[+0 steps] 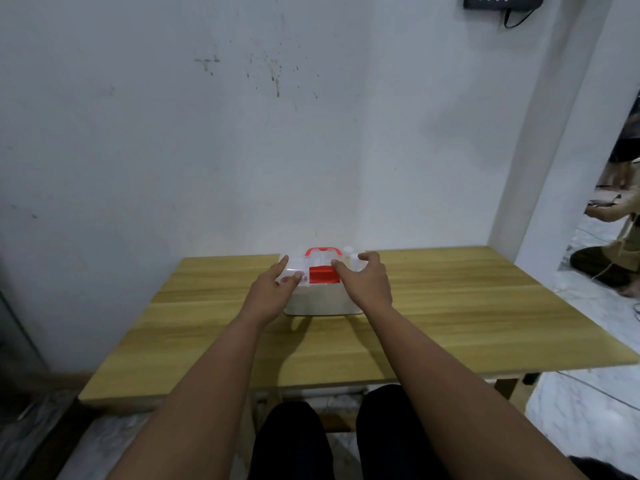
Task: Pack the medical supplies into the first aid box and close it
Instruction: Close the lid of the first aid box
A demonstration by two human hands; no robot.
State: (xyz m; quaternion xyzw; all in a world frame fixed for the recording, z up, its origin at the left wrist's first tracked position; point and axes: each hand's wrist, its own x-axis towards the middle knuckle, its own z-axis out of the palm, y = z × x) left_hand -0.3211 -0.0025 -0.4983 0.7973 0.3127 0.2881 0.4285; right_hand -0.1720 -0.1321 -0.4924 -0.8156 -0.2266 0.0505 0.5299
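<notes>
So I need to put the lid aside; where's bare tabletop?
Wooden table is bare left and right of the white first aid box with red latch, and along the near edge. Crowded only where both hands hold it.

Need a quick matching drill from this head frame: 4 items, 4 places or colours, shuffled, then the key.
Column 1
1. left hand
2. right hand
3. latch
4. table

Column 2
A. red, front centre of the first aid box
B. light wood, under the box
C. on the box lid, left of the latch
D. on the box lid, right of the latch

Pairs: 1-C, 2-D, 3-A, 4-B
</notes>
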